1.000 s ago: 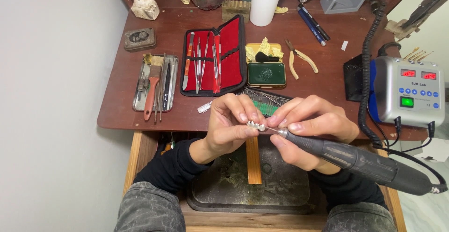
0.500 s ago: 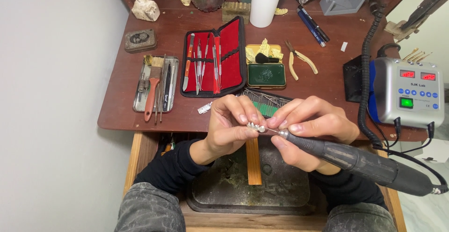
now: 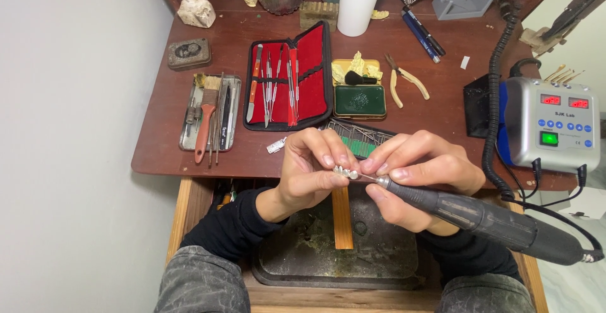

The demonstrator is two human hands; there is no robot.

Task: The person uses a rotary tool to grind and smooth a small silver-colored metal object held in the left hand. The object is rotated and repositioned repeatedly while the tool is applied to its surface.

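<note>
My left hand pinches a small row of white dental teeth between thumb and fingertips, just over the front edge of the brown workbench. My right hand grips a dark grey rotary handpiece like a pen. Its thin bur tip touches the white piece. The handpiece's cable runs off to the right. Both hands hover above a wooden bench peg and a dark catch tray.
A red-lined case of hand instruments lies open mid-bench, with a metal tray of brushes and tools at left. A green tin, yellow-handled pliers, a white cup and a bur stand sit behind my hands. A grey control box stands at right.
</note>
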